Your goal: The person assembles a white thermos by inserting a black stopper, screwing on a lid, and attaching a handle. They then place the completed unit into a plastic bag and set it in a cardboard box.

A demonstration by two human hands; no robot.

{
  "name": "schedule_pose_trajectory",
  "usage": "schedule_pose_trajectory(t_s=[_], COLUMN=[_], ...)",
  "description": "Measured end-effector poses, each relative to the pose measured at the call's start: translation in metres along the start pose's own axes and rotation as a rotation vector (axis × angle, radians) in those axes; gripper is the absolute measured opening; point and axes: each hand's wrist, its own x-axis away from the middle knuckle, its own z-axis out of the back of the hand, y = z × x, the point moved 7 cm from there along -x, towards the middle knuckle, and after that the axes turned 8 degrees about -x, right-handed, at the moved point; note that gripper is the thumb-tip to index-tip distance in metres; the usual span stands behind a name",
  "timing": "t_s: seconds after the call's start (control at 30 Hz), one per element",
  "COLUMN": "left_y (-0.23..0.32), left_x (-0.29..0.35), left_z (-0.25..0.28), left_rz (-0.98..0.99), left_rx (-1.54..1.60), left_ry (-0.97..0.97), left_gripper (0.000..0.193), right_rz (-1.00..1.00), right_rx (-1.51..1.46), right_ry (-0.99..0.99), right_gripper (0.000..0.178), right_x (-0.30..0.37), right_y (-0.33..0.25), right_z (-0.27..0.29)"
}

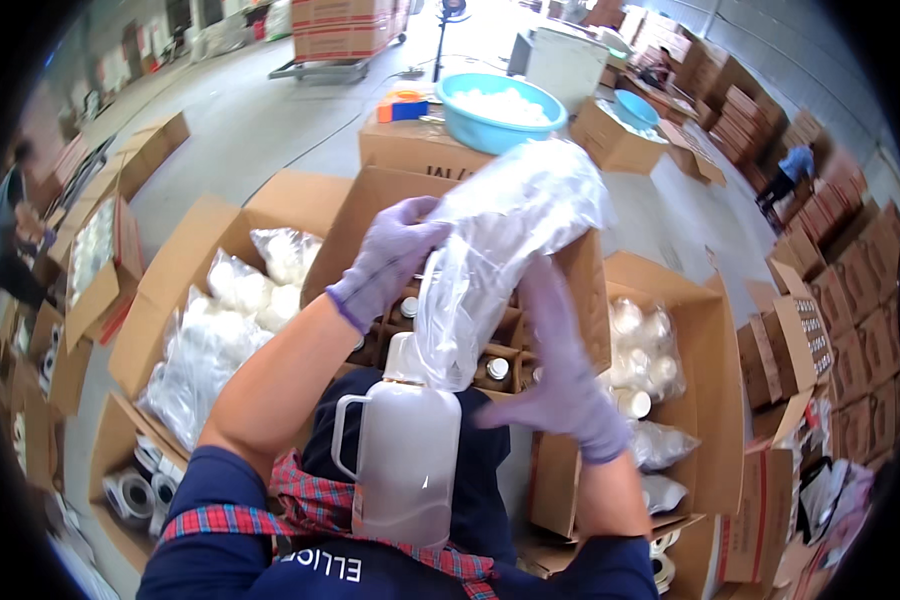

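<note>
A frosted white plastic jug [407,460] with a side handle stands upright between my legs. Its narrower top [402,358] is partly covered by a clear plastic bag [490,250], which hangs above it and spreads up to the right. My left hand [395,255], in a pale purple glove, pinches the bag's left edge. On the other side is my gloved right hand [570,385], smeared by motion, with thumb and fingers spread apart. Its fingertips reach the bag's right side; whether they touch it I cannot tell.
A divided carton [370,200] with capped bottles [497,369] stands just ahead. Open cartons flank me, holding bagged white parts [220,330] on the left and bagged round white pieces [642,345] on the right. Beyond is a blue basin [500,110]. A person [795,165] stands far right.
</note>
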Motion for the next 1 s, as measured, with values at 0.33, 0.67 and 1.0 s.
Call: schedule_pose_trajectory(t_s=[0.33,0.67,1.0], left_y=[-0.008,-0.169,-0.105], left_x=[0.067,0.092,0.21], left_z=[-0.001,0.075,0.077], left_rz=[-0.517,0.077,-0.221], left_rx=[-0.496,0.817,-0.258], left_ry=[-0.092,0.09,0.139], left_gripper=[0.086,0.029,0.052], right_rz=[-0.513,-0.52,-0.505], right_rx=[-0.007,-0.715,-0.469], right_ry=[0.409,0.614,0.417], right_gripper=[0.034,0.032,0.05], right_x=[-0.019,0.079,0.111], right_y=[0.118,0.178,0.08], right_z=[-0.061,-0.113,-0.13])
